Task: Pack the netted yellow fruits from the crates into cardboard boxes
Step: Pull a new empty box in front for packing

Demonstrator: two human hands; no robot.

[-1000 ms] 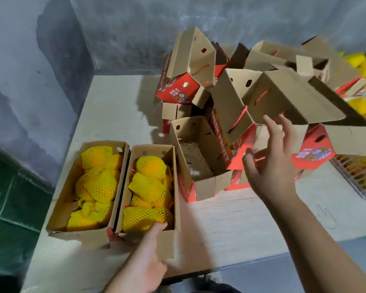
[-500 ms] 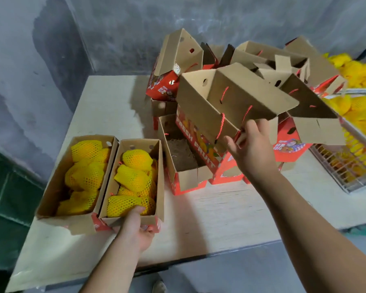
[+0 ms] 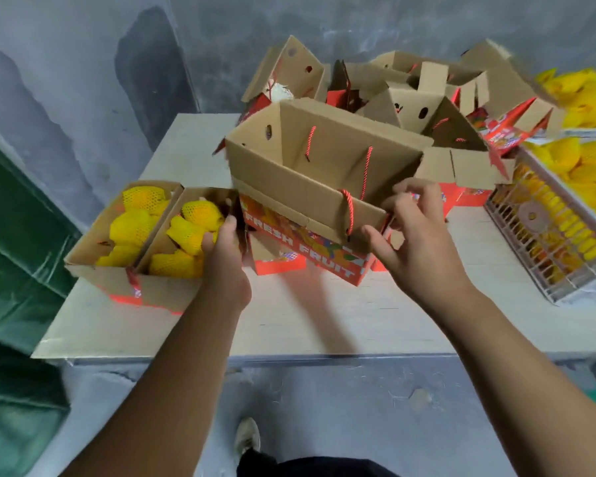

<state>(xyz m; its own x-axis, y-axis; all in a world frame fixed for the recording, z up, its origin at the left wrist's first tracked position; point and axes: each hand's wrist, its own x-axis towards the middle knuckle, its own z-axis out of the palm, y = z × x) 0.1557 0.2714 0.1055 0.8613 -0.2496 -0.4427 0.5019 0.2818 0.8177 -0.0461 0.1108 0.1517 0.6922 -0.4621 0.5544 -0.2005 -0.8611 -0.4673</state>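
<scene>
At the table's (image 3: 324, 325) left edge, 2 filled cardboard boxes (image 3: 117, 273) sit side by side, each holding netted yellow fruits (image 3: 131, 227). The left hand (image 3: 226, 256) rests against the right one's near corner; its grip cannot be told. An empty box (image 3: 310, 180) marked FRESH FRUIT hangs tilted above the table, its right end pinched by the right hand (image 3: 417, 242). Behind lies a heap of empty boxes (image 3: 410, 87). At far right stands a wire crate (image 3: 544, 235) of fruit.

A fruit-packing room is showing here: rough grey plaster walls (image 3: 83, 63) are filling the upper frame, a heap of printed cardboard boxes (image 3: 410, 94) is crowding the centre, and wire crates (image 3: 547, 235) of netted yellow fruits (image 3: 585, 160) are sitting at right.
</scene>
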